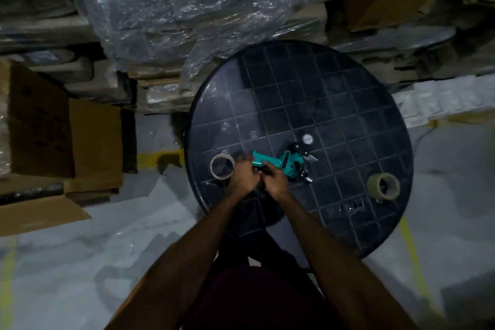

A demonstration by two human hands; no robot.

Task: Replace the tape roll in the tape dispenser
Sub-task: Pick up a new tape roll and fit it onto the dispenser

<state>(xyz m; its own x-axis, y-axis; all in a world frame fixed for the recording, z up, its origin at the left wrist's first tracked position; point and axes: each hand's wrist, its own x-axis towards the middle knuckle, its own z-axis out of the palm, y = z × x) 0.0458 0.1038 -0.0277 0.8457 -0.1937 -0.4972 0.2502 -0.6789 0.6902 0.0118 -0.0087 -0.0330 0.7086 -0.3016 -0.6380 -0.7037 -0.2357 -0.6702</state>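
Both hands, left hand (245,177) and right hand (276,178), grip the dispenser (278,166) handle on the table (334,94), body pointing two o'clock; new roll (383,186) sits three o'clock, nearer the right.

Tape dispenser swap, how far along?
Done, apparently: an empty cardboard core lies on the round table, left of the hands, so the old roll looks removed. In hand: both the left hand and right hand are at the teal dispenser handle; the exact grip is blurred. Left: the new tape roll sits untouched at the table's right edge, not yet loaded.
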